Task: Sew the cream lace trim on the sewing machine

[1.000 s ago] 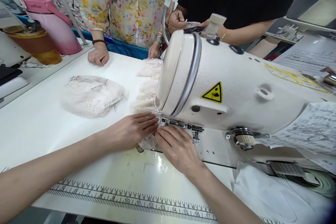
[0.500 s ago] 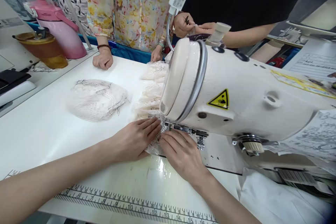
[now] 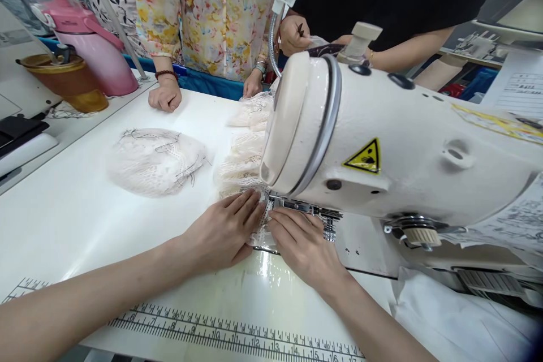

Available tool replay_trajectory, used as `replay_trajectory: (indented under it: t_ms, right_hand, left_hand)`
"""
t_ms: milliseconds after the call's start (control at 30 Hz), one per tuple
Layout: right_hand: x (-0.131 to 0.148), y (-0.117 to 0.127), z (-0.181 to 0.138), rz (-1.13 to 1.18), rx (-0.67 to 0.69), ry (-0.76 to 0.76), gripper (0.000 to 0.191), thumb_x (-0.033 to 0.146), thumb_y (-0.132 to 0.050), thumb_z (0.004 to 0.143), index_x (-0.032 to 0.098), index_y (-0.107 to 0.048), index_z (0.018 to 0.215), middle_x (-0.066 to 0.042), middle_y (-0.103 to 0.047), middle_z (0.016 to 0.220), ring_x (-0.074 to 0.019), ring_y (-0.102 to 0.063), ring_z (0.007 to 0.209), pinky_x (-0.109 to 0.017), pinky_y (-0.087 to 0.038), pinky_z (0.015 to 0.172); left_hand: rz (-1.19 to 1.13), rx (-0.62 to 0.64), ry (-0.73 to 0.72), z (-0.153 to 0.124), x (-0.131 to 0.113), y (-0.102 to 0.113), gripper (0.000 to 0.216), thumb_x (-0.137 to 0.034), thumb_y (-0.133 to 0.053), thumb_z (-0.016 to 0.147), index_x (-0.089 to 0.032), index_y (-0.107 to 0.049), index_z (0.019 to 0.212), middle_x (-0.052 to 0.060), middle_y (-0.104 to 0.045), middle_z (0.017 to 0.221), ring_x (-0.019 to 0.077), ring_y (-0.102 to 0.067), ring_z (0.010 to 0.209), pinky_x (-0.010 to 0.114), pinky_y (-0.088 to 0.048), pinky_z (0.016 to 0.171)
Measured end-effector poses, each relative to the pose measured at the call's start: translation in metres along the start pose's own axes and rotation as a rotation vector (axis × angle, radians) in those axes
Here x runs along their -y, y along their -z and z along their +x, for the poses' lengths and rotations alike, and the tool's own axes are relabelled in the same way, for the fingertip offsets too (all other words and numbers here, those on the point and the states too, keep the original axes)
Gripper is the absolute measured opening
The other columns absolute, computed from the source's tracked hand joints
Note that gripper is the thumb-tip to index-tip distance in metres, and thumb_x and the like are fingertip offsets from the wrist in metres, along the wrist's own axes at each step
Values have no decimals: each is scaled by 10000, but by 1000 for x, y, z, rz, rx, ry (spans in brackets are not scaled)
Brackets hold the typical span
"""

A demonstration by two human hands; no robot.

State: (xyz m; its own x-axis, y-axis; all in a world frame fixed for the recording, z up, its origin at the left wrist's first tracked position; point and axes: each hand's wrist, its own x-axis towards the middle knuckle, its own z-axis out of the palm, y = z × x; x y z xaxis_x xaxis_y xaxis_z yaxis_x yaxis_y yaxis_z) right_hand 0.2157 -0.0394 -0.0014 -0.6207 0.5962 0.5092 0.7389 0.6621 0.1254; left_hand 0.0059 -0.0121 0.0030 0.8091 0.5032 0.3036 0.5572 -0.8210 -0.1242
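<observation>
A strip of gathered cream lace fabric point(image 3: 241, 161) runs under the head of a white sewing machine point(image 3: 407, 141). My left hand point(image 3: 223, 232) lies flat over the lace, left of the presser foot, with its fingers stretched out. Just in front of the machine head, my right hand point(image 3: 303, 246) has its fingers together on the near edge of the lace; its thumb is hidden. The needle is out of sight behind the machine head. To the left rests a bundle of white lace point(image 3: 156, 161) with loose dark threads.
A printed ruler point(image 3: 235, 331) crosses the table's front. At the left stand a pink bottle point(image 3: 95, 51) and a brown cup point(image 3: 70, 82). Across the table, one person's fist point(image 3: 164, 95) rests on it; another person holds dark snips point(image 3: 300, 29). White cloth point(image 3: 458, 317) lies at right.
Both hands sit slightly farther right in view, along with the machine, as the view has shifted a little. The lace and the bundle look nearly unchanged.
</observation>
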Motion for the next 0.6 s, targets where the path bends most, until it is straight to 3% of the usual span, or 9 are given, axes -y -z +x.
replay_trajectory:
  t_ms: [600]
  right_hand:
    - [-7,3,0,-37,17,-10,261,32,-448,890,142,-644,1024,-62,-712,1066,-158,-647,958,-288,-483,839]
  left_hand:
    - [-35,-47,41,1,0,-3,393,-270,-466,883,-60,-577,1196,213,-632,1190,339,-596,1145,465,-528,917]
